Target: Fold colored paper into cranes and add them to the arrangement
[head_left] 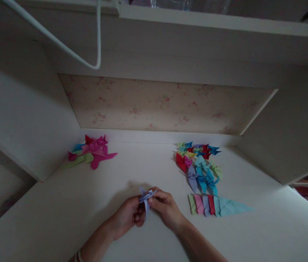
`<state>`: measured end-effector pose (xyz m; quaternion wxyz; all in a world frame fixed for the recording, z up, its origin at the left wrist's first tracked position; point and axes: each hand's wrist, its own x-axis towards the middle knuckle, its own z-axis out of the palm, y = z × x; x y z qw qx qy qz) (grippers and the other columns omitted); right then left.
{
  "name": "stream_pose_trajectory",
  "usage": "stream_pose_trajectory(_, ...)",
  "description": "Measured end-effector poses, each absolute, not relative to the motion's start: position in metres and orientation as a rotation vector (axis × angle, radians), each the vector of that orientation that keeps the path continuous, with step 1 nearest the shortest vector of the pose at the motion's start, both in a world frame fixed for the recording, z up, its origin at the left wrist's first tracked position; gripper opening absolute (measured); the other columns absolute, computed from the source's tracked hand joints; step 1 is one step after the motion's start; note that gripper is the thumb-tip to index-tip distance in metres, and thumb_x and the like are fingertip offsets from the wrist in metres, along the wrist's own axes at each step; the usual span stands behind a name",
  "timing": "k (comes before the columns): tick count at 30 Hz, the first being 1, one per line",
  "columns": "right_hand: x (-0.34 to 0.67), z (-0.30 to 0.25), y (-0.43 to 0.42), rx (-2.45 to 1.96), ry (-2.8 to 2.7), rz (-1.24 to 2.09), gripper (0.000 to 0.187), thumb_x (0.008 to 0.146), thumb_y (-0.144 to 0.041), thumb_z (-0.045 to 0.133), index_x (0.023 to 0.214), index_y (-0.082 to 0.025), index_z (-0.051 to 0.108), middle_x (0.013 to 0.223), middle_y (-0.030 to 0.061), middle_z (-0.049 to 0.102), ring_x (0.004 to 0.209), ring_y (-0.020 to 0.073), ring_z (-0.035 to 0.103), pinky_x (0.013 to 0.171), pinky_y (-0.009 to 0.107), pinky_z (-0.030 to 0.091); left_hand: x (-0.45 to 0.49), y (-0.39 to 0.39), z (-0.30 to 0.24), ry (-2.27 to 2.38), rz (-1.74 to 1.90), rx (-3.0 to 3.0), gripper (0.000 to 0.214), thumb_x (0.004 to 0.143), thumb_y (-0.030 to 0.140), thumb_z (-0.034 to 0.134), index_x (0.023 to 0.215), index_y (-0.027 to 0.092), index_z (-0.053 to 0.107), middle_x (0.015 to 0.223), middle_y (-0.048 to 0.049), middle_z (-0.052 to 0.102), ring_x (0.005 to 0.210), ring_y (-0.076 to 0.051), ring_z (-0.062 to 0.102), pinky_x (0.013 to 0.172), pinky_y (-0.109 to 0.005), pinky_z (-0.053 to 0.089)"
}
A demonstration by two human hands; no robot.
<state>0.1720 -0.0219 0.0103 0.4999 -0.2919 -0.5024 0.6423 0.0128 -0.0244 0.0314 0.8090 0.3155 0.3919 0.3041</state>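
Observation:
A lavender folded-paper piece (146, 198) with several narrow points is held between my two hands, just above the white desk (154, 163). My left hand (128, 215) pinches it from the left, with the lower fingers curled in. From the right, the thumb and index finger of my right hand (167, 209) grip its upper side. One slim strip of the paper hangs down between the hands. The fingers hide part of its folds, so I cannot tell its exact shape.
Pink, red, blue and green folded papers (96, 151) are heaped at the back left. Multicoloured origami pieces (200, 163) stand in rows at the back right. In front of these lies an overlapping row of flat folded papers (216, 205). A white cable (69, 51) hangs below the shelf (211, 22).

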Motion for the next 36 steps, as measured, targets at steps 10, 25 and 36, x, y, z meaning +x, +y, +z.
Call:
stream_pose_trajectory(10,0.175,0.008,-0.018,-0.907,-1.113,1.337,0.025,0.079,-0.040,0.067,0.069,-0.018,0.066,0.066,-0.0015,0.048,0.061,0.0122,0.044,0.057,0.026,0.036,0.015,-0.021,0.031,0.884,0.835,0.973,0.012,0.073,0.021,0.058,0.085,0.018,0.057,0.060,0.0063,0.043,0.046,-0.008,0.039,0.044,-0.021,0.039)
stream_pose_trajectory(25,0.170,0.007,-0.024,-0.960,-1.443,1.205,0.030,0.074,-0.050,0.068,0.082,-0.021,0.067,0.078,0.0010,0.052,0.067,0.0145,0.049,0.061,0.026,0.039,0.017,-0.014,0.017,1.013,0.905,1.323,0.011,0.074,0.023,0.056,0.072,0.015,0.063,0.056,0.0038,0.046,0.046,-0.009,0.043,0.042,-0.020,0.033)
stream_pose_trajectory(36,0.171,0.007,-0.022,-1.033,-1.326,1.118,0.025,0.082,-0.042,0.062,0.075,-0.018,0.068,0.068,-0.0015,0.046,0.063,0.0122,0.044,0.059,0.024,0.035,0.018,-0.014,0.025,1.044,0.879,1.271,0.017,0.075,0.031,0.057,0.067,0.016,0.059,0.054,0.0053,0.043,0.045,-0.008,0.039,0.042,-0.020,0.031)
